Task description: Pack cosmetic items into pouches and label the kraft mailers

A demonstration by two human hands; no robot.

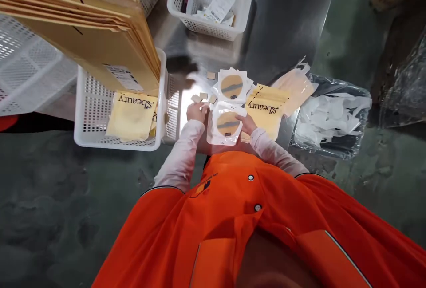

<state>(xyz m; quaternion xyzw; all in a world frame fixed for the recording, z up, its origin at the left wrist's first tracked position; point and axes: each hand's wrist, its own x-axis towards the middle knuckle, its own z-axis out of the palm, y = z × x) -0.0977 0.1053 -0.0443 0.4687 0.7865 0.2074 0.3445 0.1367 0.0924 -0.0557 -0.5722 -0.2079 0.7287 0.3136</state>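
My left hand [197,112] rests curled on the metal table [199,53] beside several small tan squares [199,97], its fingers pinched at one of them. My right hand [246,123] grips the right edge of a clear pouch [226,124] that holds a round tan puff. A stack of similar puff pouches [232,85] lies just behind it. Yellow "Beauty" bags [266,109] are piled to the right of my right hand.
A white basket [89,115] at left holds more yellow bags under a stack of brown envelopes [100,26]. Another white basket [213,4] with packets stands at the back. A bin lined with plastic [333,119] holds white scraps at right.
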